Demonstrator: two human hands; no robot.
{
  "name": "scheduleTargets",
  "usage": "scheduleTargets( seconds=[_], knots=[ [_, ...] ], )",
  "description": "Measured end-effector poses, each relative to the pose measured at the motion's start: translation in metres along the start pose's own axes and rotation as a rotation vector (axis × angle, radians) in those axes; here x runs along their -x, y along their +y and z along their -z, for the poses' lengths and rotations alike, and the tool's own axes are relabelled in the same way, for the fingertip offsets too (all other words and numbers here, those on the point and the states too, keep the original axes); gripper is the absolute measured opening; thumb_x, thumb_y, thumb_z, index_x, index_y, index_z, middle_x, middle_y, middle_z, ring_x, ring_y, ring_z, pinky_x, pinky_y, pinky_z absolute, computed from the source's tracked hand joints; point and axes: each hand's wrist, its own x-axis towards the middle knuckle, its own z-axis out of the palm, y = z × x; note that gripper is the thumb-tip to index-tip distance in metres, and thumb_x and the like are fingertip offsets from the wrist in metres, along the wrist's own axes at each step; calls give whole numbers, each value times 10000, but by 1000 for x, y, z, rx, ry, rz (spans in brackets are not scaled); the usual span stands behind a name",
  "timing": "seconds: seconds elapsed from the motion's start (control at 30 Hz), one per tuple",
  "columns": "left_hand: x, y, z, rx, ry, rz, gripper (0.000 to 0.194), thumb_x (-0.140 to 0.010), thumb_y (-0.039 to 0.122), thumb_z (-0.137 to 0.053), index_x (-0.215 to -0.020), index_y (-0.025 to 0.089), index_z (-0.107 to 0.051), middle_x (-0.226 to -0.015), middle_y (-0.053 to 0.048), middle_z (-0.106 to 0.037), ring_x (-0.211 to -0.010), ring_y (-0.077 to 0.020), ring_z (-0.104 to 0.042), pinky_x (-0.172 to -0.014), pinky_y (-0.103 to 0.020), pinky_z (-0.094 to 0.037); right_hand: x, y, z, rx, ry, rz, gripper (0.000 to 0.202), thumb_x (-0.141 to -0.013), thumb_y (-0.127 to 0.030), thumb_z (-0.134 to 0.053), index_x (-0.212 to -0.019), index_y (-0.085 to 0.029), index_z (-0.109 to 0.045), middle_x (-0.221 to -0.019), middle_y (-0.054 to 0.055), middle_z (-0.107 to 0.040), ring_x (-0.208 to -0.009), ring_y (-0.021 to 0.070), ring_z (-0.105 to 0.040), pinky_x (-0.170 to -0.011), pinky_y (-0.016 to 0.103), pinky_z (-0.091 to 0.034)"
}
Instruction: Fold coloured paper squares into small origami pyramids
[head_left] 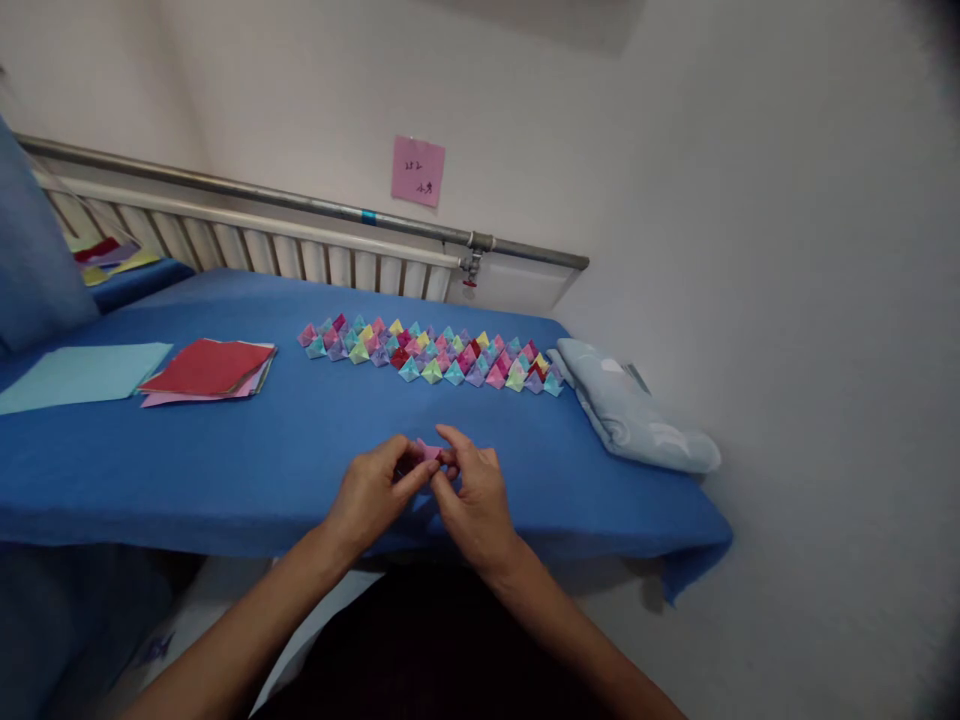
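Dim, soft indoor light is leaving the wall (720, 200) grey and faintly shadowed, while the wide view is bowing and darkening toward its right corners, with slight blur softening the hands (426, 478).

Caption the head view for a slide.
Two hands pinch a small pink paper piece before rows of colourful folded paper shapes on blue cloth.

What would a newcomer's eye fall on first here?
Likely the rows of colourful folded paper pieces, midway across the blue cloth. Next, the red sheet topping a stack at left, and the pink note on the wall. Nearer, the left hand and right hand pinch a small pink paper.
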Motion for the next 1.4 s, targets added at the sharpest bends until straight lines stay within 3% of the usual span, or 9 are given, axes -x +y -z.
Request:
scheduleTargets(
  seconds=[0.27, 0.4, 0.53, 1.07, 1.3, 1.4],
  knots=[
    [6, -1, -7, -156, 128, -131, 149, -898, 288, -530, -1029, 227, -568, -958, -39, -727, -845, -185, -697, -756, -308, -539, -5, -4, 1, 2, 33, 3, 388, -835, -156, -505, -1209, -240, -565, -880, 21, -708, -802, 190, -618, -840, 356, -404],
    [7, 2, -14, -291, 207, -95, 85, -904, 285, -514, -931, 215, -556, -843, -30, -706, -737, -173, -673, -673, -283, -510, -6, -1, -1, 89, 39, 100, 346, -861, -150, -490, -1194, -200, -570, -905, 45, -711, -804, 199, -627, -817, 362, -382],
    [5, 4, -17, -409, 199, -81, 162, -921, 272, -475, -789, 207, -544, -716, -16, -649, -632, -158, -612, -595, -266, -446, -7, 2, -3, 137, 45, 125, 303, -894, -168, -481, -1182, -199, -566, -895, 45, -711, -789, 198, -626, -792, 353, -372],
    [1, 1, -19, -386, 224, -92, 134, -861, 164, -489, -748, 188, -557, -729, -25, -592, -678, -169, -560, -653, -282, -431, -6, 8, -10, 333, 21, 233, 309, -908, -134, -469, -1202, -139, -565, -887, 78, -704, -788, 224, -585, -748, 359, -355],
    [1, 3, -18, -314, 216, -70, 123, -821, 144, -488, -736, 183, -569, -735, -34, -596, -698, -179, -561, -680, -303, -433, -3, 11, -16, 134, -58, 82, 335, -869, -155, -495, -1193, -144, -581, -973, 94, -702, -862, 240, -591, -802, 368, -407],
    [2, 7, -18, -255, 204, -42, 118, -792, 146, -488, -718, 184, -572, -735, -37, -601, -698, -181, -559, -685, -312, -434, -3, 11, -18, -56, -102, -19, 346, -832, -146, -484, -1154, -166, -611, -1014, 103, -695, -896, 238, -592, -834, 363, -421]
  ],
)
